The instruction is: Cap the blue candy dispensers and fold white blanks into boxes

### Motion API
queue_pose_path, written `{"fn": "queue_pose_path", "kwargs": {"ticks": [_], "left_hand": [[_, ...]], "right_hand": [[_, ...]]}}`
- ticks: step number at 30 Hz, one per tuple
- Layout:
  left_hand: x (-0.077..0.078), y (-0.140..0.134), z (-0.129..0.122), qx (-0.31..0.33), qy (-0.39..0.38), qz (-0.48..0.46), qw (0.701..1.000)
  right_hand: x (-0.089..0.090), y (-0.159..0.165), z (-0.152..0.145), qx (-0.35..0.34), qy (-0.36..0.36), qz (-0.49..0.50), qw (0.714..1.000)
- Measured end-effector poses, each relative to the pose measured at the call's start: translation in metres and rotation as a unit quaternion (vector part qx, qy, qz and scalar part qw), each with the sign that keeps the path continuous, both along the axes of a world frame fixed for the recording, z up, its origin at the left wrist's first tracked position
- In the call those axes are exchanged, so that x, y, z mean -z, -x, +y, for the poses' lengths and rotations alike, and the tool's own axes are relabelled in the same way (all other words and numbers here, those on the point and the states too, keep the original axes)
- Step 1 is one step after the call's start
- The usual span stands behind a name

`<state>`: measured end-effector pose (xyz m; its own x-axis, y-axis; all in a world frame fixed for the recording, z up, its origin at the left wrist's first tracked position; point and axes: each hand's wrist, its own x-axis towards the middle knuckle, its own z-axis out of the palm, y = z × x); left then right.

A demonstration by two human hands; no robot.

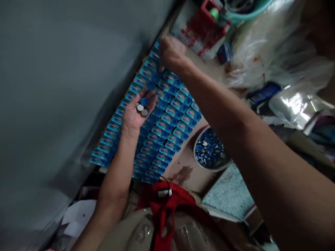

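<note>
My left hand [134, 113] is palm up above the rows of blue cards, fingers partly spread. Small round discs [144, 102] lie on it, one with a blue face and two with pale silvery faces. My right hand [171, 52] is closed, knuckles up, over the far end of the rows. Its fingertips are mostly hidden, and I cannot make out what they hold. Beneath both hands, many blue cards [167, 120] are laid in slanting rows, each with a printed label and a round blue spot at one end.
A round bowl [209, 148] of similar blue and silvery discs stands under my right forearm. A grey wall [52, 87] runs along the left. Clear plastic bags [264, 48], a red holder [209, 24] and a turquoise basin [251, 14] crowd the far right. Red cloth [167, 202] lies nearest me.
</note>
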<state>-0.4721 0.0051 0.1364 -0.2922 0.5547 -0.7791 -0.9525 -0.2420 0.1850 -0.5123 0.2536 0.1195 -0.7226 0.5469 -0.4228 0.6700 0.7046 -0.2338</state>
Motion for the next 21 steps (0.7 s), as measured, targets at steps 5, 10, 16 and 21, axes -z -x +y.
{"fn": "queue_pose_path", "kwargs": {"ticks": [5,10,16,21], "left_hand": [[-0.009,-0.004,0.002,0.028,0.043,0.011,0.999],[-0.043,-0.063,0.022,0.063,0.039,0.020,0.997],[-0.074,-0.205,0.063,0.220,-0.094,0.071,0.968],[-0.038,-0.267,0.003,0.265,0.084,0.382,0.881]], "right_hand": [[-0.003,-0.049,0.006,-0.021,0.021,0.147,0.989],[-0.062,-0.187,-0.002,0.054,0.092,0.328,0.939],[-0.104,-0.423,-0.044,0.405,0.073,0.255,0.875],[-0.088,-0.550,-0.146,0.510,0.108,0.236,0.820]]}}
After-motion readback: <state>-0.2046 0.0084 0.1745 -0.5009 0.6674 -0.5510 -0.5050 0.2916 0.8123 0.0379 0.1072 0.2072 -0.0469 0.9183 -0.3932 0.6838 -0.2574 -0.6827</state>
